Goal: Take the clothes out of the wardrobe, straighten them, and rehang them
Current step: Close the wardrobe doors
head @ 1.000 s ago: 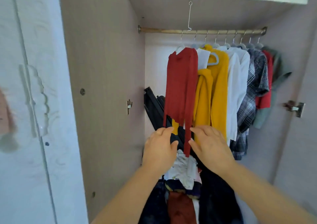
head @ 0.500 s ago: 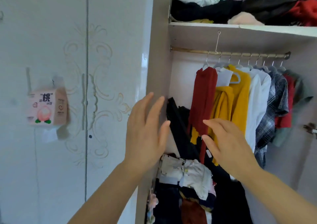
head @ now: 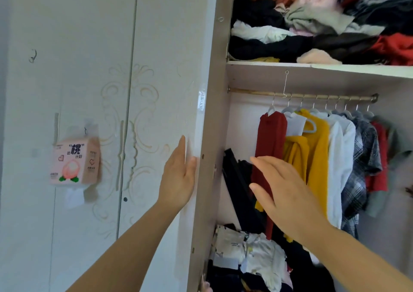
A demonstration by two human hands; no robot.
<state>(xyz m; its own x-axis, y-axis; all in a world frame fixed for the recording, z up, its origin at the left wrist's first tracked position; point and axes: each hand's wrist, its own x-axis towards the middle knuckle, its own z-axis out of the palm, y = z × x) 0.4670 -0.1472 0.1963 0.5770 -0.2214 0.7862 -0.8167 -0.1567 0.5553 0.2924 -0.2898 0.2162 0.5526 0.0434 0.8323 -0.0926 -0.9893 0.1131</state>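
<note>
White wardrobe doors with pale curled ornament (head: 145,117) fill the left of the view, and a pink tissue pack (head: 76,164) is stuck on one of them. To the right the wardrobe stands open: a brass-coloured hanging rail (head: 252,92) carries a row of clothes, under a shelf heaped with crumpled clothes (head: 312,23). The thing to take first, as I judge, is the dark red long-sleeved top (head: 271,139) at the left end of the rail, just beside a mustard yellow sweater (head: 317,148).

My left hand (head: 178,175) lies flat with straight fingers on the white door near its edge and holds nothing. My right hand (head: 288,193) is wide open, fingers spread, in front of the lower part of the red top; whether it touches the cloth I cannot tell.

To do this step well, I would hold the door back with the left hand and raise the right hand to the pale hanger (head: 271,111), not pull on the cloth. Lifting the hook off the rail should free the top cleanly. The long sleeve hangs near a black object (head: 234,179) leaning at the left wall, so I would draw the top toward me slowly, so that nothing catches.
</note>
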